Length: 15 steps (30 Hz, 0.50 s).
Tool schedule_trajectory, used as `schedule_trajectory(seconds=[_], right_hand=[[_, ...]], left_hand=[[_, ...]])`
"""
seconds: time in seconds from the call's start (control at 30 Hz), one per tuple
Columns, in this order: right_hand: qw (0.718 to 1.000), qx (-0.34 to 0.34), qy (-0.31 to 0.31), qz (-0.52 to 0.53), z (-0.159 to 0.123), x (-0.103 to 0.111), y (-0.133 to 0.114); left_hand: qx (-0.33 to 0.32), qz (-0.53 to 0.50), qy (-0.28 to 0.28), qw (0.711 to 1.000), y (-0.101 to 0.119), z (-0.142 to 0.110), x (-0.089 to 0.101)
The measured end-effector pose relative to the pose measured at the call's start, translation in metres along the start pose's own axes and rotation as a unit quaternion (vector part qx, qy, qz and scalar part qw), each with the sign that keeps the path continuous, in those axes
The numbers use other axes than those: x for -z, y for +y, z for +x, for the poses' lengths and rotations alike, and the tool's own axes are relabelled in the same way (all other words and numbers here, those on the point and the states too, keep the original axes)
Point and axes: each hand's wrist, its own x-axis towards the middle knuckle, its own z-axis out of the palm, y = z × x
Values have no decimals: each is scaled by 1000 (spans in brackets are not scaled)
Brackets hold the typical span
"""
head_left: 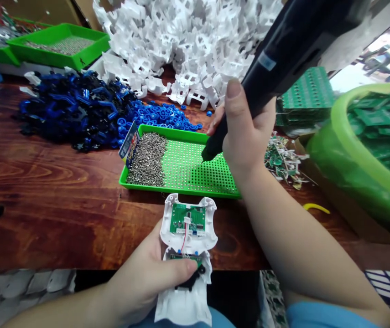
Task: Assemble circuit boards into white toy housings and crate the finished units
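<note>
My left hand grips an opened white plastic housing at the table's front edge, its thumb pressed on the lower half. In the upper half sits a green circuit board with a red and white wire running to the lower half. My right hand is wrapped round a black electric screwdriver, tilted with its tip down. That tip is over a green perforated tray; whether it touches the tray I cannot tell. Small screws are heaped in the tray's left end, and others sit in its holes.
White plastic shells are piled at the back. Blue-black parts and small blue pieces lie left of centre. At right stand stacked green boards and a green basin of boards. Another green tray is back left.
</note>
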Motion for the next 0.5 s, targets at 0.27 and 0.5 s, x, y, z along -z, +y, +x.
schedule_trajectory(seconds=[0.27,0.5], right_hand=[[998,33,48,12,4,-1,-14],[993,7,72,89,-1,11,-82]], left_hand=[[40,-31,-40,998,1,2,-5],[12,-31,-56,998,-4,2,-4]])
